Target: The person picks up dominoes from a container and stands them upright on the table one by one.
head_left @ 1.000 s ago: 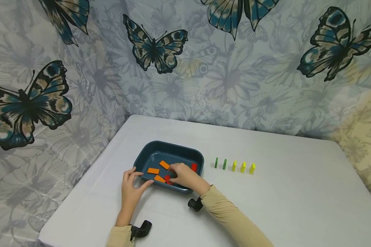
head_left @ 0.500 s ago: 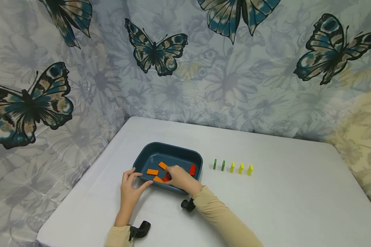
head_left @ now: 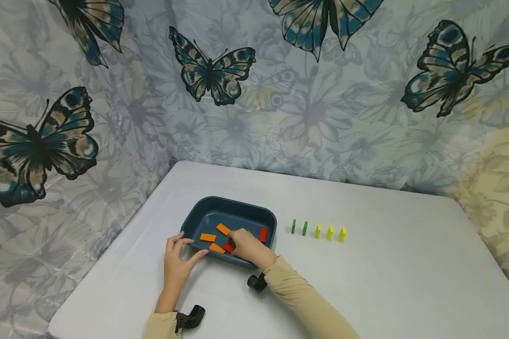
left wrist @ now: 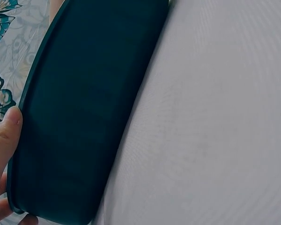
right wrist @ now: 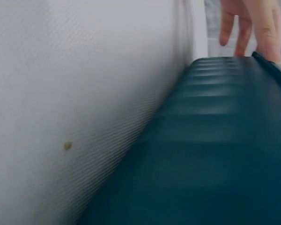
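Observation:
A dark blue tray (head_left: 246, 212) lies on the white-covered table. My left hand (head_left: 178, 266) holds its near left corner, thumb on the front rim and fingers at the left end. In the left wrist view the thumb (left wrist: 7, 129) presses the rim. My right hand (head_left: 248, 246) reaches inside over the front wall, with thumb and fingers pinching a red domino (head_left: 228, 247) partly covered by them. Around it lie three orange dominoes, one flat at the left (head_left: 208, 238). Another red domino (head_left: 264, 234) rests at the tray's right end. The right wrist view shows mostly the tray's outer wall (right wrist: 201, 126).
Right of the tray, two green dominoes (head_left: 305, 228) and three yellow dominoes (head_left: 330, 233) stand upright in a spaced row. A fabric backdrop with butterflies (head_left: 212, 70) hangs behind the table (head_left: 386, 282). Both wrists wear black cameras (head_left: 191, 318).
My right hand has shifted slightly left inside the tray and closed in on the red domino. The left hand keeps its place at the corner; the row of dominoes is unchanged.

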The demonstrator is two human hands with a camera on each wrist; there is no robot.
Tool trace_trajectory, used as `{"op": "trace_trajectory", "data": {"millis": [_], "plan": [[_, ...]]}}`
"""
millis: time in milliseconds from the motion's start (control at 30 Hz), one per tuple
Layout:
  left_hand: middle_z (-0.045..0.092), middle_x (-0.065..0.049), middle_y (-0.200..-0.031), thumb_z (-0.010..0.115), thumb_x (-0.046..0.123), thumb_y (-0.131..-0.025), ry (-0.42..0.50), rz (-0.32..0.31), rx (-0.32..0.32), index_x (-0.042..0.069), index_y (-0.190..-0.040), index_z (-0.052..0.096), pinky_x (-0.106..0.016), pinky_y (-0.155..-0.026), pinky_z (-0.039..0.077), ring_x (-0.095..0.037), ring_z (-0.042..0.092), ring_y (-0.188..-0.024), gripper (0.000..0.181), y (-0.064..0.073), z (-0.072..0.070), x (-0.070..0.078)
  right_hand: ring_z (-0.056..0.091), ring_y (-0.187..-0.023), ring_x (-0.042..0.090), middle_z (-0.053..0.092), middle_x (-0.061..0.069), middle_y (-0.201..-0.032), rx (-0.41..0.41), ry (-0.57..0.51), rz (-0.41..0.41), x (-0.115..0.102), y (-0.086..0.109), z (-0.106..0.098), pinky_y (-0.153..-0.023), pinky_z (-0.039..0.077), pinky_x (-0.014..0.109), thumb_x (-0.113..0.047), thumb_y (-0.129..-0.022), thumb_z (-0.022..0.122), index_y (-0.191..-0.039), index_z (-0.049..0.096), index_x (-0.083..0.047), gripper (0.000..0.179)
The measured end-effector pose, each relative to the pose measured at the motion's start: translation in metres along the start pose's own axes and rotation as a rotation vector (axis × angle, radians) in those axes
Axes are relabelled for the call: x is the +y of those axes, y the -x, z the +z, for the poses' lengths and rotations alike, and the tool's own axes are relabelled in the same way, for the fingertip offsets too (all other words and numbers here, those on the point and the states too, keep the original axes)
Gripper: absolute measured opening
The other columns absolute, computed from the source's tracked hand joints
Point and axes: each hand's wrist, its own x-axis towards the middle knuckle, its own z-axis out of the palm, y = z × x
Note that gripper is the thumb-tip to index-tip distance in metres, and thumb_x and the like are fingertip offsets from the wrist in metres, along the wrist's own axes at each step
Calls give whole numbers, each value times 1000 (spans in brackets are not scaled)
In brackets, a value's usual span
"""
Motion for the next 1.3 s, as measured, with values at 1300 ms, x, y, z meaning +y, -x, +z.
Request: {"op": "trace_trajectory", "data": {"millis": [1300], "plan": [[44, -18, -114, 84, 11, -59, 29, -39, 3, 2, -89, 61, -50, -90, 36, -34, 41, -112, 39, 3, 1, 1, 58, -78, 26, 56, 14, -90, 289, -522, -117, 17, 70, -64, -65, 51, 32, 9, -78, 60, -104, 49, 6, 28]]}}
